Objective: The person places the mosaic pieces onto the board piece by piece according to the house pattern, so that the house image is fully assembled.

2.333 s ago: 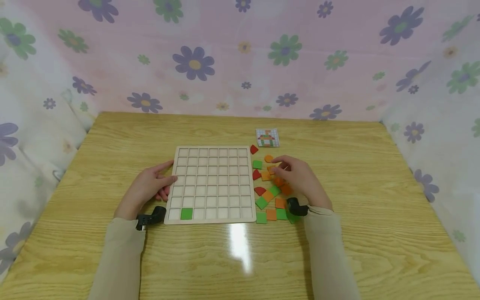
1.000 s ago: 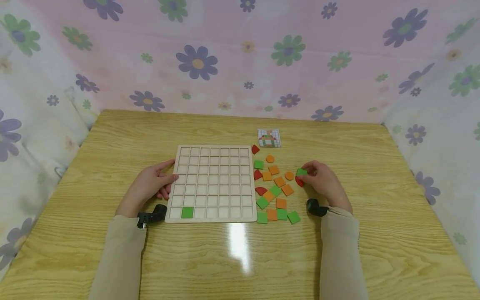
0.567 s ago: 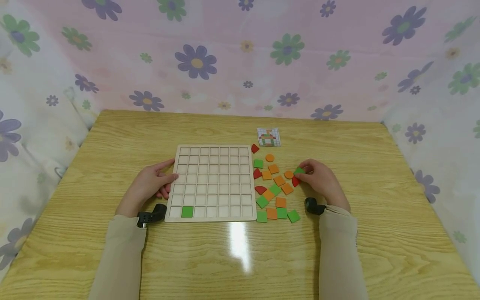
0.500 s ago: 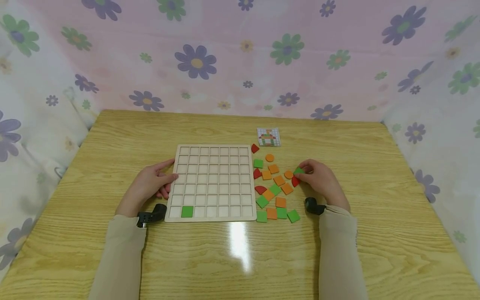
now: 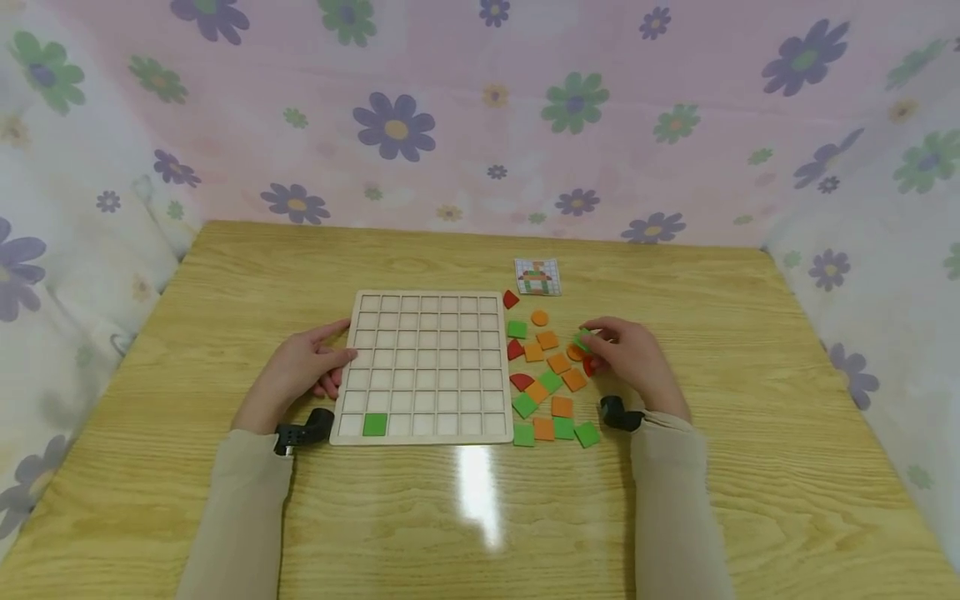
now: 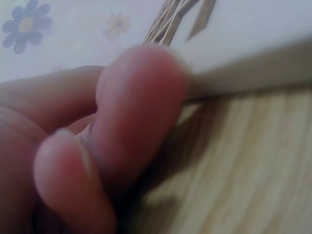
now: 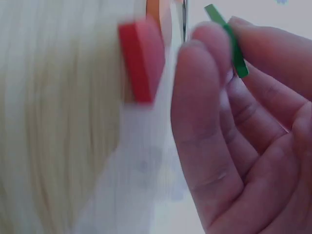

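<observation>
In the head view my right hand (image 5: 626,350) pinches a green square tile (image 5: 582,339) between thumb and fingers. The right wrist view shows this green tile (image 7: 236,53) edge-on, tilted above the table. A red quarter-round piece (image 5: 588,366) lies just below the fingers, and an orange disc (image 5: 574,352) is partly covered by the held tile. My left hand (image 5: 296,371) holds the left edge of a wooden grid board (image 5: 423,440), its thumb on the frame. A green tile (image 5: 374,425) sits in the bottom row, second cell from the left.
Several orange, green and red pieces lie right of the board, among them an orange square (image 5: 562,407) and a green square (image 5: 587,434). Behind them is a small pattern card (image 5: 537,277). A flowered cloth (image 5: 465,125) stands along the table's back.
My right hand moved right from the orange pieces, picked up the green tile beside the red piece, and has come back left with it. The left hand has stayed on the board.
</observation>
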A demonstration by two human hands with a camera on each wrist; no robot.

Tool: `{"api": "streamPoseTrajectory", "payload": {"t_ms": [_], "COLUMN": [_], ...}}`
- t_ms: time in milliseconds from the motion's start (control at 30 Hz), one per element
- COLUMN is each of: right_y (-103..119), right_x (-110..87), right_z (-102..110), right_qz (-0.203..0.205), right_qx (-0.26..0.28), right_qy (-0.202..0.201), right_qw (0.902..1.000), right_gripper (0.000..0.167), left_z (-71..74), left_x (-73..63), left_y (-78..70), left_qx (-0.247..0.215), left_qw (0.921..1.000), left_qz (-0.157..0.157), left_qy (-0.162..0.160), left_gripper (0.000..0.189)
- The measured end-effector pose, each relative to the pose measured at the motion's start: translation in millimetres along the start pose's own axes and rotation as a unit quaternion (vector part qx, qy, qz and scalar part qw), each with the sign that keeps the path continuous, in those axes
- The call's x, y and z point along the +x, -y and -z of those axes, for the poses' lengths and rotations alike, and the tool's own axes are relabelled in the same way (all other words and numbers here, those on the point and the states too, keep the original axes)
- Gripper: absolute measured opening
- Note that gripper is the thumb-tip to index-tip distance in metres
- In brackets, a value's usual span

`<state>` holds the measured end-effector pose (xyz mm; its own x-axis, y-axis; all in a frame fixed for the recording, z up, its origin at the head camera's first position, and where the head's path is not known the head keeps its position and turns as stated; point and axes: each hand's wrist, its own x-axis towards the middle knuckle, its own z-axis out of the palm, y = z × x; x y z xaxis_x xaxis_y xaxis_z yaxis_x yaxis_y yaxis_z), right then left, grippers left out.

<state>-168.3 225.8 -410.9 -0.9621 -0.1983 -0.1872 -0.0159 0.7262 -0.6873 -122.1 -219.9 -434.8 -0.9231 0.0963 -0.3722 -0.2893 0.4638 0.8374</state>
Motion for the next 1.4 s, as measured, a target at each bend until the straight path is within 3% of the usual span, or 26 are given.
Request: {"api": "streamPoseTrajectory", "payload": {"t_ms": [133, 333, 567, 767, 933, 1133, 1400], "right_y": [13, 37, 59, 74, 88, 101, 118], "right_x": [0.9, 3.1, 4.6, 6.2, 9.1, 12.2, 14.1], "right_z": [-9, -27, -46, -59, -72, -89, -109], "right_qz": [0.011, 0.028, 0.076, 0.073, 0.093, 0.087, 0.118], "right_qx": [0.023, 0.011, -0.005, 0.021, -0.011, 0.018, 0.024], "right_qy": [0.014, 0.035, 0.058, 0.079, 0.076, 0.083, 0.094], "right_qw": [0.9996, 0.9989, 0.9954, 0.9939, 0.9927, 0.9925, 0.9883], "right_gripper": [0.035, 0.033, 0.031, 0.028, 0.031, 0.021, 0.013], "left_z": [2.0, 3.5, 3.1, 3.0, 3.6, 3.2, 1.8], "left_x": [1.0, 1.7, 2.3, 1.3, 1.0, 0.7, 1.4], "left_y": [-0.6, 1.2, 3.6, 1.8, 1.3, 1.9, 1.8], "left_qx": [0.004, 0.008, 0.017, 0.014, 0.013, 0.012, 0.018], "left_qw": [0.9999, 0.9999, 0.9998, 0.9999, 0.9999, 0.9999, 0.9998], "left_qz": [-0.011, -0.007, -0.010, -0.009, -0.011, -0.009, -0.010], "left_qy": [0.001, 0.001, 0.000, 0.001, 0.000, 0.001, 0.000], "left_gripper": [0.068, 0.068, 0.066, 0.066, 0.065, 0.064, 0.064]}}
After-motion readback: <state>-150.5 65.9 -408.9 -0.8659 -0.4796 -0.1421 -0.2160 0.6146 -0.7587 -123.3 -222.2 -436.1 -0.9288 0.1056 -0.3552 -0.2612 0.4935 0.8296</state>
